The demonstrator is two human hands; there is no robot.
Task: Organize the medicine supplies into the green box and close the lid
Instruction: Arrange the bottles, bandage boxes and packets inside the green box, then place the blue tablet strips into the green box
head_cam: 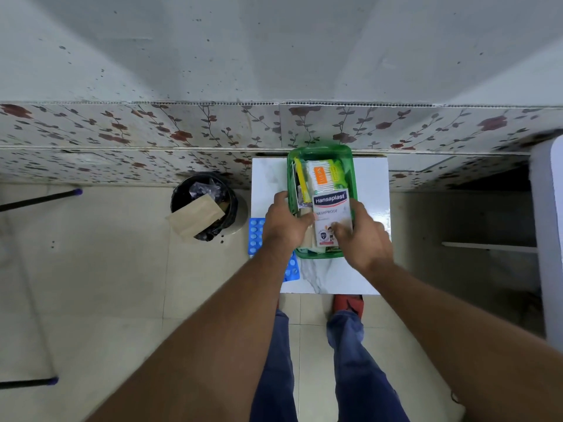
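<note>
Two hands (285, 226) (364, 239), one Hansaplast box (330, 214), one green box (320, 153)

You are standing in what is looking like a plain room of a home: pale floor tiles (100, 269) are spreading underfoot, flower-patterned panels (152, 129) are lining the foot of a speckled grey wall (274, 47), and a black-lined waste bin (204, 205) holding a brown paper bag (195, 217) is sitting just beside the small white marble-look surface (370, 184).
</note>
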